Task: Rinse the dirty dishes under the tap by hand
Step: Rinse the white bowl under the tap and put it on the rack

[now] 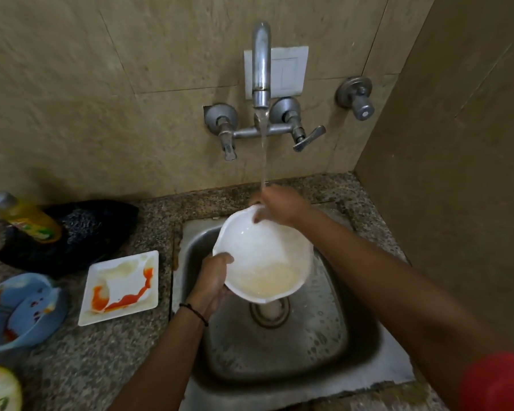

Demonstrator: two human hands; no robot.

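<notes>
Likely a home kitchen: steel sink (324, 336), wall tap (261, 69), granite counter (101, 351).

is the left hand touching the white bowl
Touching. Head view shows the left hand gripping the white scalloped bowl at its rim, thumb over the edge.

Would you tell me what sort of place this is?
Probably a kitchen: a stainless steel sink in a speckled stone counter, a running wall-mounted metal tap, and a sauce-smeared square white plate.

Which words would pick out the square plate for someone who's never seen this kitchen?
Find the steel sink set in the speckled counter. Directly left of its rim lies the square plate. Unlike the round blue bowls further left and the white bowl held over the sink, it is white, square-cornered and smeared with orange-red sauce.
</notes>
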